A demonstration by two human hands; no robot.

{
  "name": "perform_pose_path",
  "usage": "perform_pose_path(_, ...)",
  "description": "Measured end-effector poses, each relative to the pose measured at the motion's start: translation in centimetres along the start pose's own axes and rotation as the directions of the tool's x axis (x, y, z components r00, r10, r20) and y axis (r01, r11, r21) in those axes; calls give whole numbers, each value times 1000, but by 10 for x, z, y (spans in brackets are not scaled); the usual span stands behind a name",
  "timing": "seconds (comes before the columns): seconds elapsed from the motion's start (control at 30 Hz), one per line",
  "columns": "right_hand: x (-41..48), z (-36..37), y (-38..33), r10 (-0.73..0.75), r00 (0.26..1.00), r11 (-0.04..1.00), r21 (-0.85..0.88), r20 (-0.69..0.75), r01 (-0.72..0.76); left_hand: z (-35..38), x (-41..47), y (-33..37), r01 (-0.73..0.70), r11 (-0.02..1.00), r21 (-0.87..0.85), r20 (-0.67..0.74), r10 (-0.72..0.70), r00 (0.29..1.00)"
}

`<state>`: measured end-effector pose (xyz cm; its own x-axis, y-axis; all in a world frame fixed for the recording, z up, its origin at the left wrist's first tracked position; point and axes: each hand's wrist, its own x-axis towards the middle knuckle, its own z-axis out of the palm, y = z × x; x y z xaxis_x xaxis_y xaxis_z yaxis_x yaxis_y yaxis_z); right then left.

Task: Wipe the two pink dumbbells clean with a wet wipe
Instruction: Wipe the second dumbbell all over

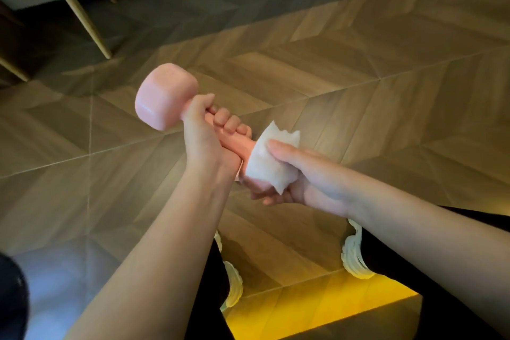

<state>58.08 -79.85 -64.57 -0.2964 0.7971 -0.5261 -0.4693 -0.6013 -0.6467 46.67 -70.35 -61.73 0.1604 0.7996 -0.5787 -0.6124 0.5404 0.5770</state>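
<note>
Head view: the person sat or crouched above a wooden herringbone floor, and one pink dumbbell was held up in the air between the knees, well clear of the floor. The left hand had its fingers wrapped tight round the handle just below the far head, which pointed up and away to the left. That grip seemed chosen to keep the weight steady and to leave the near end free for cleaning.

The right hand cupped the near head from the right and below, with a white wipe pressed between palm and dumbbell. Its fingers were curled closed on the wipe and the head under it, the thumb lying flat across the top of the cloth. The wipe hid nearly all of that head; only a bit of pink showed at its lower edge. Holding the cloth round the head this way would let a twist of either wrist rub the whole rounded surface at once.

The second dumbbell was not in view, so where it lay could not be told. By my judgement the task stood somewhere in the first half or middle, though that cannot be fixed from this alone.

No brand, label or writing could be read on the dumbbell, the wipe or anything else. The far head looked plain, with a faint speckle.
</note>
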Motion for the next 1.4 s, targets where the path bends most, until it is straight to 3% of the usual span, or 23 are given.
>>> perform_pose_path(0.27, -6, 0, -3, -36, 999, 999, -2, 5, 36, -1, 4, 0, 10, 1000, -27, -23, -11, 1000)
perform_pose_path(0.47, -2, 3, -1, -49, 988, 988, -153, -144, 26, -1, 6, -7, 48, 997, -59, -49, -51, 997)
perform_pose_path(0.67, -9, -12, -4, -77, 997, 977, -200, -27, 70, -4, 9, -10, 73, 994, -87, -104, -82, 991)
perform_pose_path(1.03, 2, -2, -2, -40, 967, 998, -50, -250, 29, -6, 9, -10, 44, 992, -116, -69, -52, 996)
perform_pose_path(1.17, -1, -10, -7, 104, 986, 994, 28, -129, -101, -4, 8, -9, 5, 990, -139, -28, -9, 1000)
perform_pose_path(1.27, -4, -12, -8, 97, 995, 993, 72, -30, -94, -2, 7, -8, -16, 991, -133, -31, 11, 999)
perform_pose_path(1.4, -1, -7, -6, -16, 991, 1000, -10, -136, 15, -3, 5, -11, -21, 991, -135, -79, 10, 997)
